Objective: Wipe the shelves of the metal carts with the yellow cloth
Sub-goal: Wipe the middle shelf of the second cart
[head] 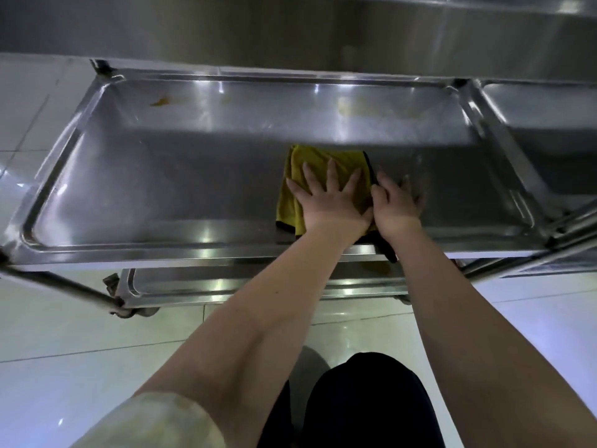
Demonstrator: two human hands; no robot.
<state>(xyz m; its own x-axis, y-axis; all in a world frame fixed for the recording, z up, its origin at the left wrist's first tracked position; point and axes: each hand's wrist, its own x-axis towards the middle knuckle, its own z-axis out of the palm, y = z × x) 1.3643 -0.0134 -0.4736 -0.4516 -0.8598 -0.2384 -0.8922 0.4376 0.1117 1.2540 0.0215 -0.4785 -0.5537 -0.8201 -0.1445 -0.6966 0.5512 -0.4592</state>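
1. Metal cart (97, 189): its top shelf spreads out under and beyond the fingers, and a second cart (549, 124) butts against its right end.
2. Lower shelf (226, 286) shows beneath the wrists.
3. Yellow cloth (323, 160) lies flat on the top shelf, pinned under the left hand (332, 202), whose fingers are splayed wide.
4. Right hand (395, 203) presses the cloth's dark edge, fingers loosely spread.
5. Orange stains (160, 101) sit well past the fingertips.
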